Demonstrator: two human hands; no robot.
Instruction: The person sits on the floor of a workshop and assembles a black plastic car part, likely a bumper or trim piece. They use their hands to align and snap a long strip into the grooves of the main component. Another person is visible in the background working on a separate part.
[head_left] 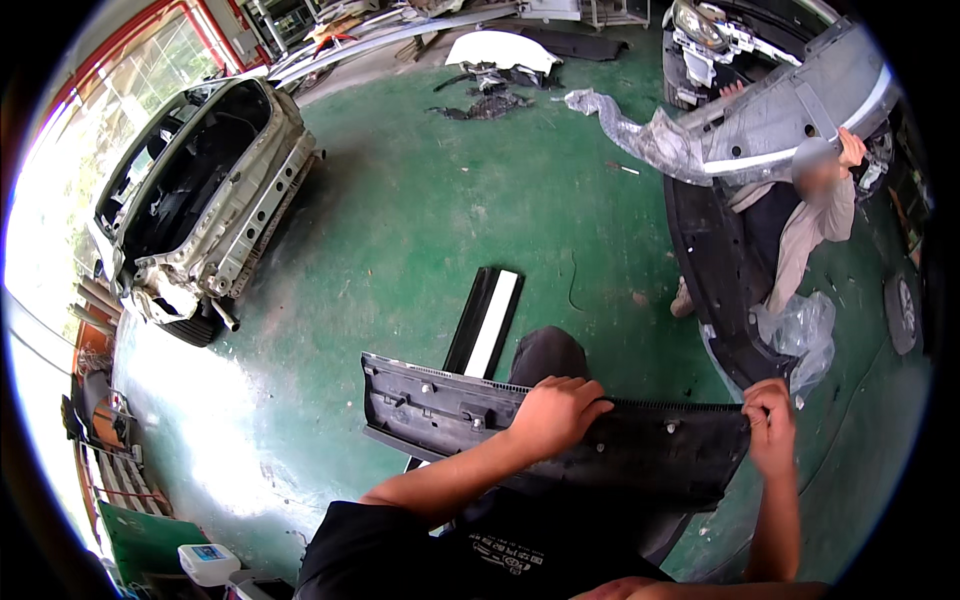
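Note:
A long black plastic car trim panel (640, 445) lies across in front of my body, its ribbed inner side with clips and mounts facing up. My left hand (557, 415) is closed over its far edge near the middle, the fingertips curled over the rim. At the panel's right end, my right hand (770, 425) grips the corner with the fingers bent round it. My bent knee (549, 357) shows just beyond the panel. A long black trim strip with a white band (490, 320) is on the floor beyond, partly hidden by the panel.
At the right a crouching person (805, 225) holds a silver bumper cover (770, 115) partly in clear wrap, beside a long black panel (710, 270) and a plastic bag (805, 335). A stripped car (215, 190) stands left. A white panel (503, 50) lies far off on the green floor.

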